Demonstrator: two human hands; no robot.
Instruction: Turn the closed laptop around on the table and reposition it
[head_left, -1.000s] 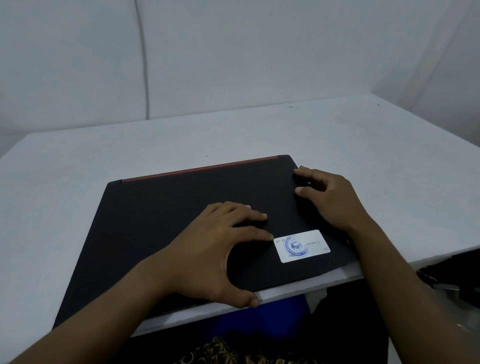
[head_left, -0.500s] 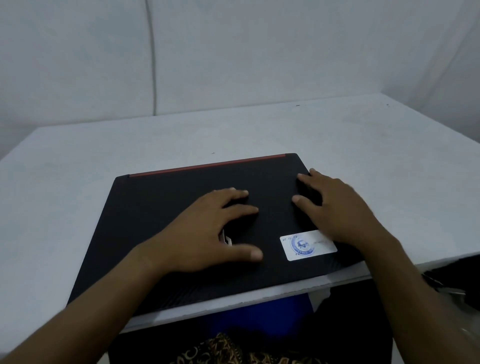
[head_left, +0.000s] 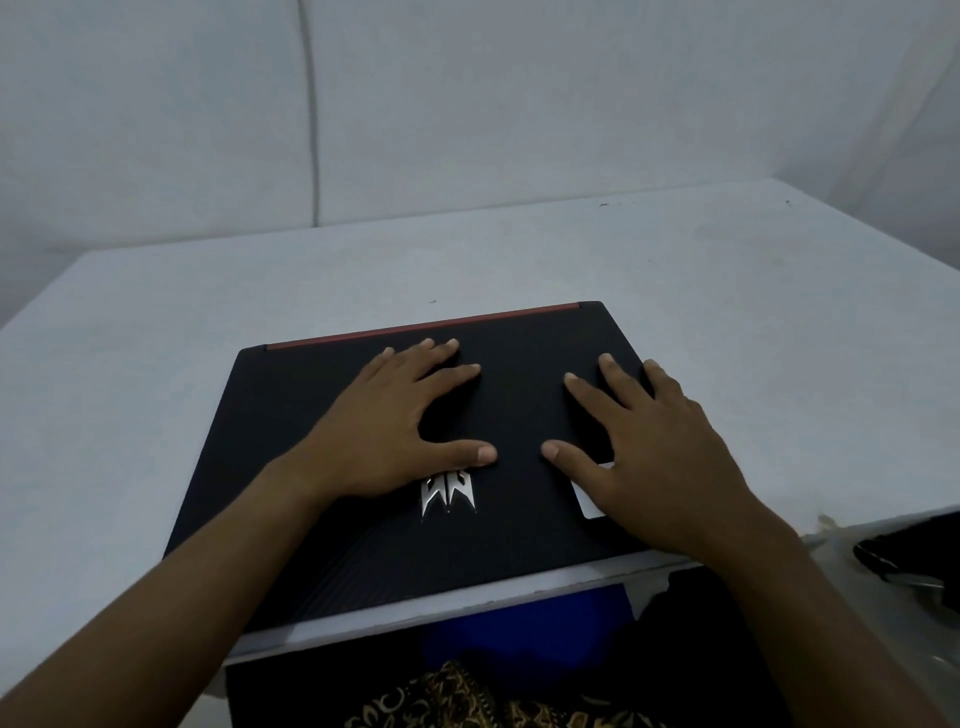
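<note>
Both forearms were bare, no sleeves; left hand (head_left: 384, 431) and right hand (head_left: 660, 462) wore no gloves

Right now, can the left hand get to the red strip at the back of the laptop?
Probably yes. The left hand lies flat on the laptop, its fingertips just short of the red strip, and nothing lies between them.
</note>
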